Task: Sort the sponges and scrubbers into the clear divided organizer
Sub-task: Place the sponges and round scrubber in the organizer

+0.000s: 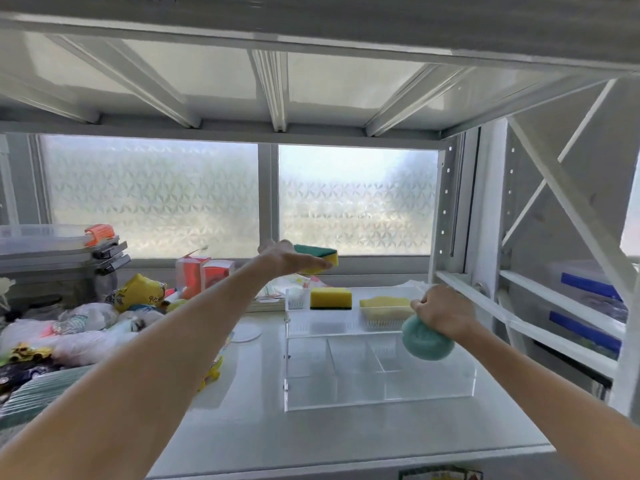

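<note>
- The organizer [377, 386] is a clear box on the white bench [311, 431]. Thin walls divide its lower front part into bare cells, and a raised tray runs along its back.
- In that back tray a yellow sponge [330, 298] stands on its dark green pad left of centre, and a paler wavy yellow sponge [384, 303] lies to its right, long axis running left to right along the tray.
- The right hand [443, 311] is at the organizer's right end, its grip closed round a round teal scrubber [427, 341] that hangs below the fingers, over the right front cells.
- That drop is the relation to watch: the open cell lies just below and slightly left of the scrubber, so lowering it looks like the shortest move. The right hand is by far the nearer to the organizer.
- The left hand [289, 259] is raised behind and above the organizer's left end, its grip pinching a green-topped yellow sponge [317, 259] by one end, with the long axis level and pointing right.
- From there the tray and front cells lie below and toward the person, so this sponge must come down and back before it can go in.
- Left of the organizer, well apart, a heap of bags and packets [104, 320] crowds the bench. I cannot tell whether more sponges lie among them.
- Behind everything is a frosted window [356, 199].
</note>
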A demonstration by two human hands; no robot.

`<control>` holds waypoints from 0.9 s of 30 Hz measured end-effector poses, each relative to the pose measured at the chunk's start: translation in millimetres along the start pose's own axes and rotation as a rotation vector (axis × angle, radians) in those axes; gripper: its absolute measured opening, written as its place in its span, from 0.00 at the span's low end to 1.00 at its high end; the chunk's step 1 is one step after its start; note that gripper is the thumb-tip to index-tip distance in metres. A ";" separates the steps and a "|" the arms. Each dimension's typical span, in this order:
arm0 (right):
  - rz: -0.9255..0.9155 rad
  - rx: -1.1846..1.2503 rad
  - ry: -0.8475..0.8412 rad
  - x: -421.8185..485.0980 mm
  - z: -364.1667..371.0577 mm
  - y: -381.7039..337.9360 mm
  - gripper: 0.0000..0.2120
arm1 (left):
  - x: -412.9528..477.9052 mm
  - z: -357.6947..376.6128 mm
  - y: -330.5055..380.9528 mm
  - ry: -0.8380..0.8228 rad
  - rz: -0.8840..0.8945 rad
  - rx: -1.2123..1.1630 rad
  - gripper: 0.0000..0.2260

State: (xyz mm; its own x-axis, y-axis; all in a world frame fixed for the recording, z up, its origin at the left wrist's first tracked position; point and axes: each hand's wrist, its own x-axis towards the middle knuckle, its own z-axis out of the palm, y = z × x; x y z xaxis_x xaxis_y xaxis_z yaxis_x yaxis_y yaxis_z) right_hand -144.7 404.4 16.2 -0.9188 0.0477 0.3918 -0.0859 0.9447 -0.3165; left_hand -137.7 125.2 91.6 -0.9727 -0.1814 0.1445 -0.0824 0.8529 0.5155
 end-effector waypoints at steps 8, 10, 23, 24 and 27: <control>0.037 0.066 -0.031 -4.8 14.1 8.7 0.20 | -0.3 55.7 74.7 -0.220 0.160 0.030 0.45; 0.037 0.109 -0.064 -8.9 13.1 17.2 0.22 | -3.9 68.4 85.3 -0.252 0.163 0.089 0.44; -0.171 0.332 0.115 -33.6 -13.3 21.2 0.20 | -50.0 39.9 76.9 -0.078 0.219 0.323 0.51; -0.209 0.343 0.140 -37.3 -18.2 8.0 0.19 | -46.4 23.1 58.9 -0.023 0.200 0.298 0.46; -0.357 0.395 0.134 -53.3 -23.8 -52.2 0.16 | -33.9 -29.3 -29.5 0.041 0.060 0.339 0.26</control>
State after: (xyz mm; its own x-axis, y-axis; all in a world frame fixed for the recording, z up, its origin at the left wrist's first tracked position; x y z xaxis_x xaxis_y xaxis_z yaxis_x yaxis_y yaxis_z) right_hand -82.0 360.3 32.4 -0.7512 -0.1880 0.6327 -0.5451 0.7172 -0.4340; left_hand -95.9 91.8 96.2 -0.9691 -0.1395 0.2032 -0.0993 0.9755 0.1965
